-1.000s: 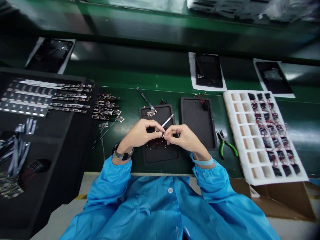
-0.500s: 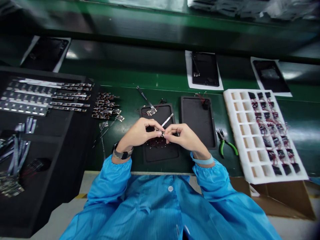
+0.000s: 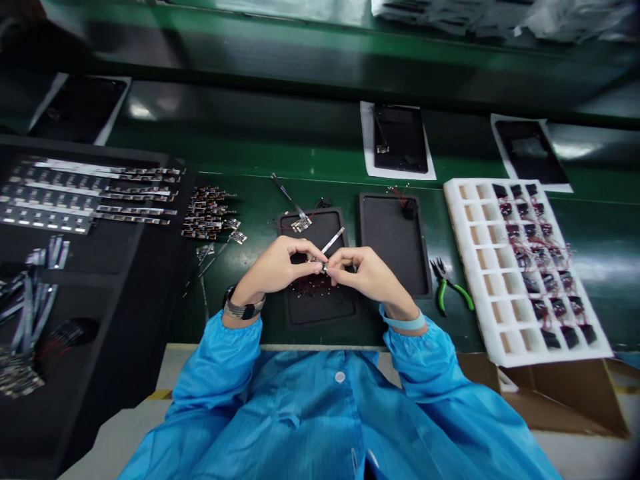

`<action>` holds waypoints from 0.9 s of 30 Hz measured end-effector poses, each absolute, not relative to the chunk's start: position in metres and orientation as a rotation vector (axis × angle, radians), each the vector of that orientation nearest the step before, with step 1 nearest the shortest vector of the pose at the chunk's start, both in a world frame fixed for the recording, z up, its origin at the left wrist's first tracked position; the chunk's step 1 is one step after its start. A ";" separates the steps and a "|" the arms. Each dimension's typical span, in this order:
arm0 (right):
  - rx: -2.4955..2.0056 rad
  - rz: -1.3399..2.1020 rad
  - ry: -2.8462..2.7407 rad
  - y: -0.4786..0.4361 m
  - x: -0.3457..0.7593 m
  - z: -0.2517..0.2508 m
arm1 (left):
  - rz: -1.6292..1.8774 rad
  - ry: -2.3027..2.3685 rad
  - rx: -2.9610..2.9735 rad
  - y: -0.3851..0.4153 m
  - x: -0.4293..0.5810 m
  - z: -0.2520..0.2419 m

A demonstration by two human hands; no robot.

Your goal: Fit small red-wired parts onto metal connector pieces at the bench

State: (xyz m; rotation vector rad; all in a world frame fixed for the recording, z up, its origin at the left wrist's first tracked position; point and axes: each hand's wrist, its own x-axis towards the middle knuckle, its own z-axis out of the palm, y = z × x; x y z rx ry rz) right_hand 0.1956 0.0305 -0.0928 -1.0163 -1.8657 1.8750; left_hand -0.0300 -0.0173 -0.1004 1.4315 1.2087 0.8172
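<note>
My left hand [image 3: 285, 268] and my right hand [image 3: 369, 272] meet over a black tray [image 3: 320, 312], thumbs and forefingers pinched together. Between the fingertips is a small circuit board [image 3: 325, 268], mostly hidden, with a white-faced flex cable [image 3: 333, 241] sticking up behind it. Under the hands, dark red wires with small tips [image 3: 311, 288] lie in the tray. Another small circuit board [image 3: 301, 224] with a dark ribbon rests at the tray's far edge. A second black tray [image 3: 393, 257] to the right holds a black part with red wires [image 3: 409, 208].
Green-handled pliers [image 3: 453, 288] lie beside a white foam tray [image 3: 515, 320] of wired black parts. Stacked small boards [image 3: 207, 212] and a black bench [image 3: 107, 280] with ribbon cables are at left. Behind, black tablet-like panels [image 3: 403, 137] lie on white sheets.
The panels on white sheets at the back have slid a little to the left. Both hands keep their pinch in nearly the same place, and the view has shifted slightly.
</note>
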 end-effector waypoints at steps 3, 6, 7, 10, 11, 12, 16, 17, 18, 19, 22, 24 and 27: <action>-1.042 1.880 -1.864 0.030 0.196 -0.094 | 0.811 1.215 1.439 -0.017 -0.029 -0.100; -1.071 1.877 -1.860 0.029 0.196 -0.093 | 0.813 1.234 1.458 -0.017 -0.027 -0.099; -1.078 1.873 -1.857 0.029 0.196 -0.093 | 0.815 1.238 1.462 -0.016 -0.026 -0.100; -1.088 1.877 -1.841 0.029 0.196 -0.092 | 0.830 1.231 1.455 -0.016 -0.027 -0.101; -1.085 1.887 -1.834 0.030 0.197 -0.092 | 0.832 1.218 1.446 -0.017 -0.027 -0.101; -1.077 1.901 -1.829 0.030 0.197 -0.091 | 0.833 1.203 1.436 -0.017 -0.028 -0.102; -1.016 1.957 -1.820 0.031 0.199 -0.092 | 0.828 1.122 1.391 -0.017 -0.030 -0.102; -1.002 1.967 -1.820 0.031 0.199 -0.092 | 0.825 1.107 1.380 -0.017 -0.030 -0.102; -0.989 1.975 -1.818 0.031 0.199 -0.093 | 0.822 1.096 1.370 -0.018 -0.031 -0.102; -0.976 1.982 -1.817 0.031 0.199 -0.094 | 0.819 1.086 1.362 -0.018 -0.031 -0.101; -0.947 2.000 -1.813 0.031 0.199 -0.096 | 0.799 1.066 1.344 -0.018 -0.031 -0.097; -0.936 2.011 -1.807 0.031 0.199 -0.097 | 0.784 1.059 1.318 -0.018 -0.031 -0.094; -0.932 2.019 -1.801 0.031 0.199 -0.098 | 0.785 1.043 1.264 -0.018 -0.030 -0.092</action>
